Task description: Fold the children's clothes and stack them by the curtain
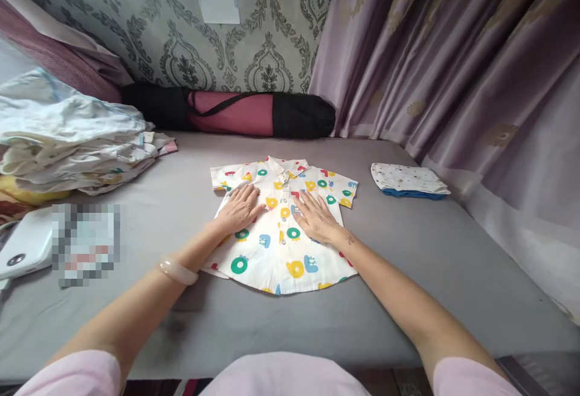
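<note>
A small white short-sleeved shirt (276, 263) with colourful letter-like prints lies spread flat, its button front facing up and its collar pointing away from me. My left hand (242, 207) rests palm down on the left side of its chest, fingers extended. On the other side of the button line, my right hand (315, 217) also presses flat on the fabric, fingers apart. Neither hand grips the cloth. Both sleeves stick out sideways beyond my hands.
The shirt lies on a grey-covered bed (399, 251). Folded clothes (410, 179) sit at the right, and a heap of clothes (77, 136) at the left. Nearer on that side is a white device (31, 242). A black and pink rolled bag (231, 112) lies along the wall.
</note>
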A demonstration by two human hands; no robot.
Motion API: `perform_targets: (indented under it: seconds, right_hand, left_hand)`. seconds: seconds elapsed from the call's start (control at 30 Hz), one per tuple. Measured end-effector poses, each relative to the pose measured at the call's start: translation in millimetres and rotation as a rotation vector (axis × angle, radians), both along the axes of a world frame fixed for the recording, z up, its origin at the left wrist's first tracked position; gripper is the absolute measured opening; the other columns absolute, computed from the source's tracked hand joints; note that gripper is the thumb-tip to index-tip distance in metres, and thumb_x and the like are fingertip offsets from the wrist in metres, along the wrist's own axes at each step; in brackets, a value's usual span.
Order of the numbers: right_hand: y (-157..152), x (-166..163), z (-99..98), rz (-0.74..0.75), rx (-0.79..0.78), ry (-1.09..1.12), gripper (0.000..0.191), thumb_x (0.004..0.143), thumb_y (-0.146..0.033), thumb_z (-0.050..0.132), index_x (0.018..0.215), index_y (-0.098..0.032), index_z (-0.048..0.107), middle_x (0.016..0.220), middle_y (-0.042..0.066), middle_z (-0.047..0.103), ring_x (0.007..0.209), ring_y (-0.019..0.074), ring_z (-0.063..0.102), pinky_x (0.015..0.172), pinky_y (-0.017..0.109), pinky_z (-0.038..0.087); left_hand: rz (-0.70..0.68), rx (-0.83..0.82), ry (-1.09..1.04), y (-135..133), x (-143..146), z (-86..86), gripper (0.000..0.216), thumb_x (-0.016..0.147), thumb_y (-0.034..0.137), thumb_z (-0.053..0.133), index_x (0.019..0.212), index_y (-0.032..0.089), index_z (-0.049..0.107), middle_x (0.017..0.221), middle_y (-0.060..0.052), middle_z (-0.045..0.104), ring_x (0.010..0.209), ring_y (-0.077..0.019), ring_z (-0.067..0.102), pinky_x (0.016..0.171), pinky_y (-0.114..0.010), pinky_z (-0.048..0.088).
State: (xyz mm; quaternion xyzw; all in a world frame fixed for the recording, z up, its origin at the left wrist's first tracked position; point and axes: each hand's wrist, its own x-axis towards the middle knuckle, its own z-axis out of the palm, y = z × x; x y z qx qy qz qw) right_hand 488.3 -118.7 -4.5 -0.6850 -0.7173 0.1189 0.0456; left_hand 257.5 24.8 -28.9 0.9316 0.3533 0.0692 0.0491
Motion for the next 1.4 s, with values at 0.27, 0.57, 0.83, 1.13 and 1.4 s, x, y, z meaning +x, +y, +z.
perform_targets:
  seconds: [0.27, 0.57, 0.83, 1.13, 1.4]
  right_hand:
    - [-72, -18, 11.7, 0.173, -0.042, 0.047, 0.063, 0.101, -0.052, 0.023, 0.155, -0.020, 0.023, 0.163, 0.010, 0.009, 0.150, 0.0233, 0.002, 0.121, 0.049, 0.003]
    - [-145, -46, 29.3, 0.294, -0.051, 0.158, 0.052, 0.099, -0.036, 0.042, 0.150, -0.030, 0.035, 0.163, 0.009, 0.014, 0.150, 0.0281, 0.008, 0.120, 0.058, 0.006]
    - [-136, -29, 54.1, 0.361, -0.146, 0.502, 0.037, 0.100, -0.036, 0.039, 0.126, -0.030, 0.065, 0.144, 0.000, 0.053, 0.137, 0.0172, 0.043, 0.119, 0.037, 0.027]
    - [-37, 41, 6.2, -0.121, 0.035, -0.002, 0.061, 0.101, -0.043, 0.027, 0.154, -0.014, 0.027, 0.163, 0.011, 0.012, 0.150, 0.0266, 0.005, 0.121, 0.052, 0.006]
    - [-98, 22, 4.6, -0.013, -0.002, 0.033, 0.059, 0.102, -0.047, 0.022, 0.155, -0.022, 0.022, 0.163, 0.008, 0.013, 0.150, 0.0231, 0.008, 0.121, 0.050, 0.009]
  left_hand:
    - [-0.198, -0.048, 0.024, -23, -55, 8.3, 0.071, 0.097, 0.059, 0.027, 0.152, 0.015, 0.027, 0.158, -0.014, 0.029, 0.148, -0.0276, 0.021, 0.121, -0.049, 0.011]
    - [-0.144, -0.238, 0.122, -53, -111, 33.4, 0.079, 0.090, 0.068, 0.037, 0.155, 0.025, 0.024, 0.161, -0.010, 0.022, 0.148, -0.0300, 0.020, 0.119, -0.050, 0.017]
    - [-0.242, -0.246, 0.113, -58, -87, 56.4, 0.059, 0.093, 0.064, 0.037, 0.138, 0.028, 0.050, 0.149, -0.010, 0.046, 0.143, -0.0301, 0.032, 0.116, -0.051, 0.021]
    - [-0.452, -0.243, 0.126, -108, 23, 40.1, 0.094, 0.085, 0.079, 0.032, 0.154, 0.015, 0.023, 0.161, -0.019, 0.013, 0.150, -0.0340, 0.005, 0.118, -0.055, 0.009]
    - [-0.479, -0.259, 0.130, -107, 8, 44.0, 0.090, 0.086, 0.075, 0.037, 0.155, 0.020, 0.020, 0.162, -0.015, 0.013, 0.149, -0.0331, 0.008, 0.119, -0.053, 0.011]
